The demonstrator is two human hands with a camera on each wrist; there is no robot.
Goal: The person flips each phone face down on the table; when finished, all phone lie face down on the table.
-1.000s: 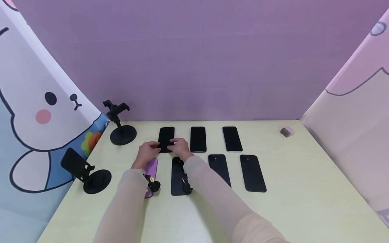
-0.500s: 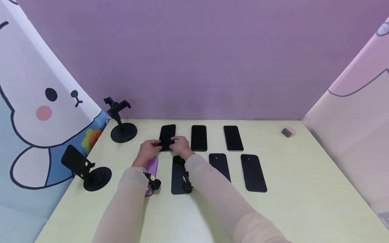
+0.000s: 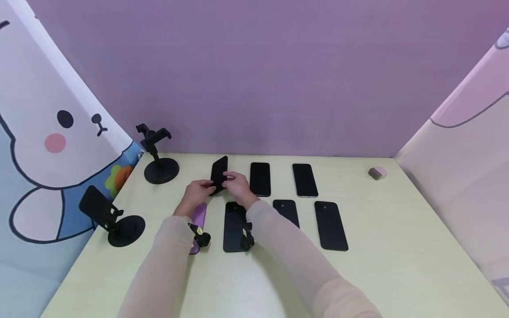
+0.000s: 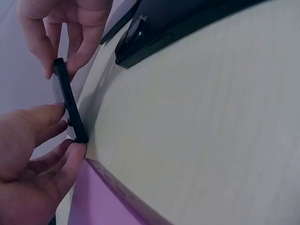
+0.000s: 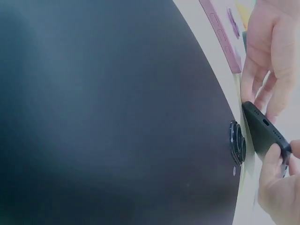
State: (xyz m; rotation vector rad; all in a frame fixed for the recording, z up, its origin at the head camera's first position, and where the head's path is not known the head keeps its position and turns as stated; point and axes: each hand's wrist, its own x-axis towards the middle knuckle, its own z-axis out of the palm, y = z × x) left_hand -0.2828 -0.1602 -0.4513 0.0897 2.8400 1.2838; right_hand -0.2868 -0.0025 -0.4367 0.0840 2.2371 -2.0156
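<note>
A black smartphone (image 3: 219,171) at the back left of the table is tipped up, its right side higher than its left in the head view. My left hand (image 3: 195,193) pinches its left edge between thumb and fingers. On the opposite edge my right hand (image 3: 240,187) pinches it too. From the left wrist, the smartphone (image 4: 70,101) appears edge-on, spanning both hands. The right wrist view shows the bottom end of the smartphone (image 5: 262,127) with its port. Under my left wrist lies a purple phone (image 3: 199,216), partly covered; a dark phone (image 3: 232,227) lies by my right wrist.
Two phones lie face up in the back row: one black phone (image 3: 260,179) and another phone (image 3: 305,180). Nearer are a dark phone (image 3: 286,210), partly behind my sleeve, and another (image 3: 331,226). Two black stands (image 3: 161,171) (image 3: 126,231) are at left. A small block (image 3: 377,172) sits back right.
The smartphone between my hands went from lying flat to tilted, its right side raised. My right hand has risen slightly with it. The other phones stay in place.
</note>
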